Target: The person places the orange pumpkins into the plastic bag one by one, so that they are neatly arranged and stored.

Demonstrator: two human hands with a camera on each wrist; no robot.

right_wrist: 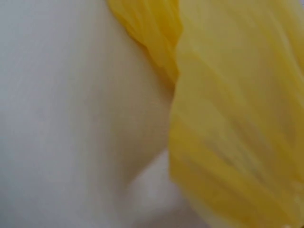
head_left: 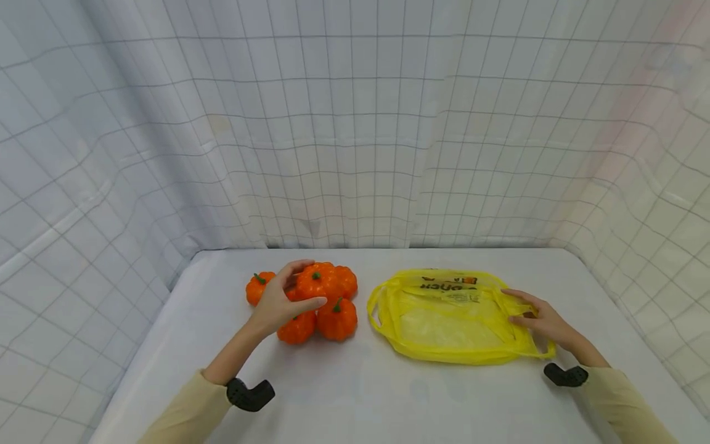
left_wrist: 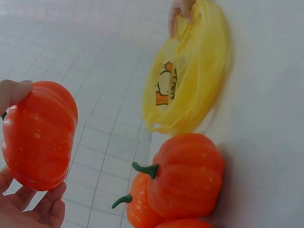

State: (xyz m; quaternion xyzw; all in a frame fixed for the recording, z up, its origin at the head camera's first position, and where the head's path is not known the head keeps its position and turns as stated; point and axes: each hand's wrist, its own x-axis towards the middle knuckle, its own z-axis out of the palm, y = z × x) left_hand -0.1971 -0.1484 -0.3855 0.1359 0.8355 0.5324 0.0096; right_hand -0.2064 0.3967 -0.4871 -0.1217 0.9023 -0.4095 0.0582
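Observation:
My left hand [head_left: 277, 305] grips a small orange pumpkin [head_left: 318, 281] with a green stem, thumb on one side and fingers on the other. In the left wrist view this pumpkin [left_wrist: 40, 137] is held up in the air, apart from the others. Several more pumpkins [head_left: 337, 320] lie close together beneath and around that hand. To the right, a yellow plastic bag [head_left: 455, 353] lies on its side with its mouth spread wide. The right hand [head_left: 546, 320] holds the bag's right edge near a handle loop. Yellow film [right_wrist: 237, 118] fills much of the right wrist view and hides the fingers there.
The white table [head_left: 355, 401] carries the pumpkins at left and the bag at right. One pumpkin [head_left: 258, 288] sits at the far left of the group. A white gridded curtain [head_left: 355, 123] hangs behind the table and along both sides.

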